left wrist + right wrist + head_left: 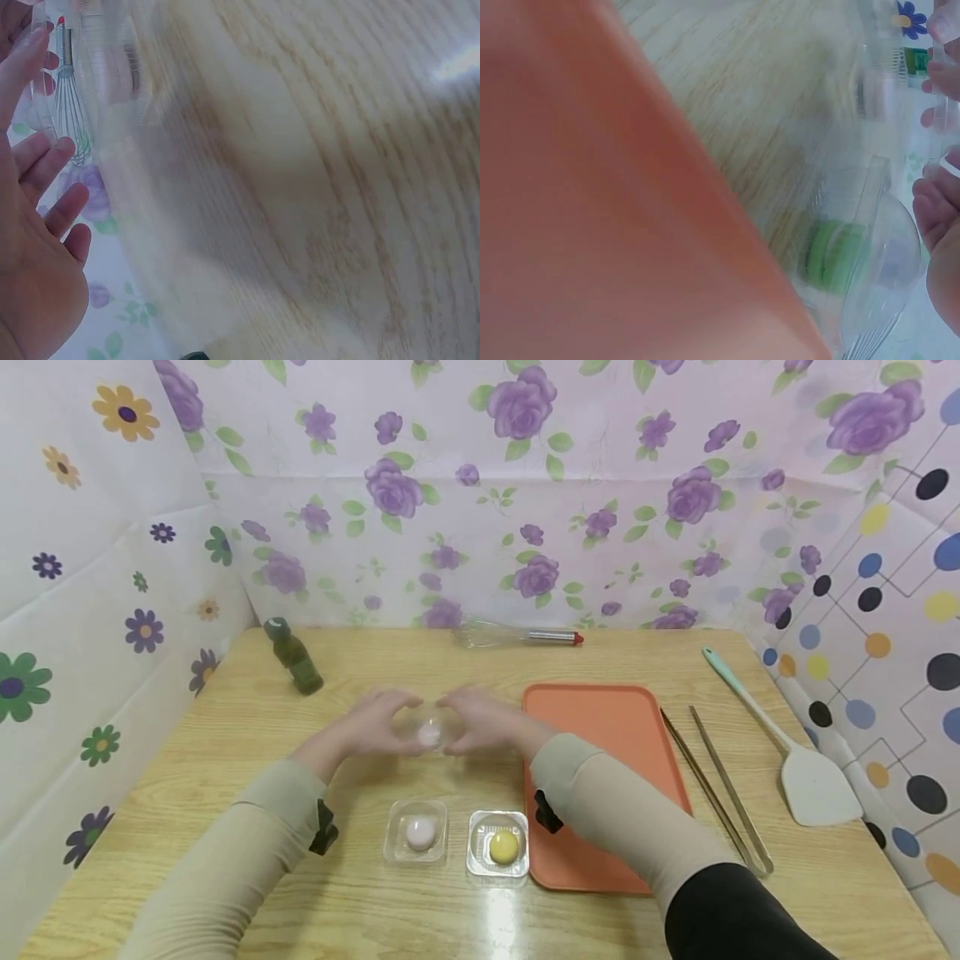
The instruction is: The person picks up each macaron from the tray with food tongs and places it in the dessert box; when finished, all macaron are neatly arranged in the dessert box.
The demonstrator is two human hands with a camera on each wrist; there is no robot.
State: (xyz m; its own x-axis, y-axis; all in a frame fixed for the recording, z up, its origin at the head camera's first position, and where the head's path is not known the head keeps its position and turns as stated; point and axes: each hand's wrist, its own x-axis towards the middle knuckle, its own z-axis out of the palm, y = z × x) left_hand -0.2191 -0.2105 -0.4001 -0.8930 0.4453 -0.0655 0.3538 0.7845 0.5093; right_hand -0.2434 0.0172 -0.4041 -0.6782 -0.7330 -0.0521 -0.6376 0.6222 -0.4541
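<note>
Both hands meet near the middle of the table in the head view, blurred. Thumbs and fingertips of the left hand point(377, 724) and right hand point(483, 721) hold opposite sides of a thin clear plastic lid point(940, 105). Between them in the head view shows a pale pink macaron point(431, 733). In the left wrist view, a clear ribbed box point(116, 67) with a pinkish filling inside stands below the hands. A green macaron point(836, 256) sits in a clear box with a domed top in the right wrist view. Closer to the person, a lilac macaron point(421, 833) and a yellow macaron point(503, 847) lie in clear boxes.
An orange tray point(600, 868) lies under the right forearm. Right of it are metal tongs point(720, 793) and a white spatula point(819, 787) with a mint handle. A whisk point(517, 635) lies along the back edge, and a dark green bottle point(296, 658) is at back left.
</note>
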